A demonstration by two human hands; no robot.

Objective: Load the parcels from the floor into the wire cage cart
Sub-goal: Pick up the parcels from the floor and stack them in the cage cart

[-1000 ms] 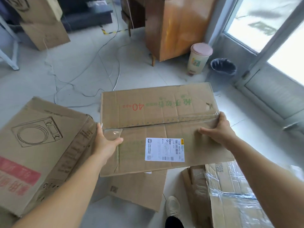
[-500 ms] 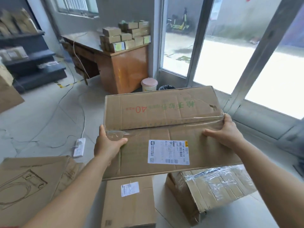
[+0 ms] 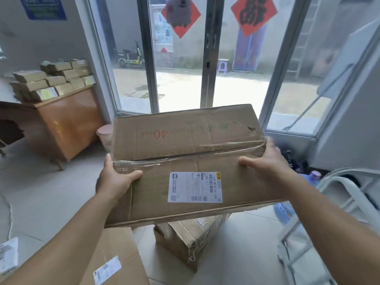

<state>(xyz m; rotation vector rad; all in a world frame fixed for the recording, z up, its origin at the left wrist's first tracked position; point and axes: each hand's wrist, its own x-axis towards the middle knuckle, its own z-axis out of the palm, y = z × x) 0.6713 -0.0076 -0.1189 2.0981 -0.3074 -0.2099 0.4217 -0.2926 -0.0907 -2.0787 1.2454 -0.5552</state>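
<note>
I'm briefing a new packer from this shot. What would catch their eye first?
The big cardboard box held mid-frame, the left hand and right hand gripping its ends, white shipping label facing up. Behind it, sunlit glass doors carry red paper decorations.

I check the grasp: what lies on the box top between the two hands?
In the head view, clear tape and a white shipping label lie between left hand and right hand.

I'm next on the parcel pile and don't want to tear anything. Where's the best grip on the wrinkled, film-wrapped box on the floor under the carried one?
Probably the two short ends of the film-wrapped box, low at the bottom edges, coming from above. It lies tilted with crushed corners, so the loose film may slip or tear.
</note>
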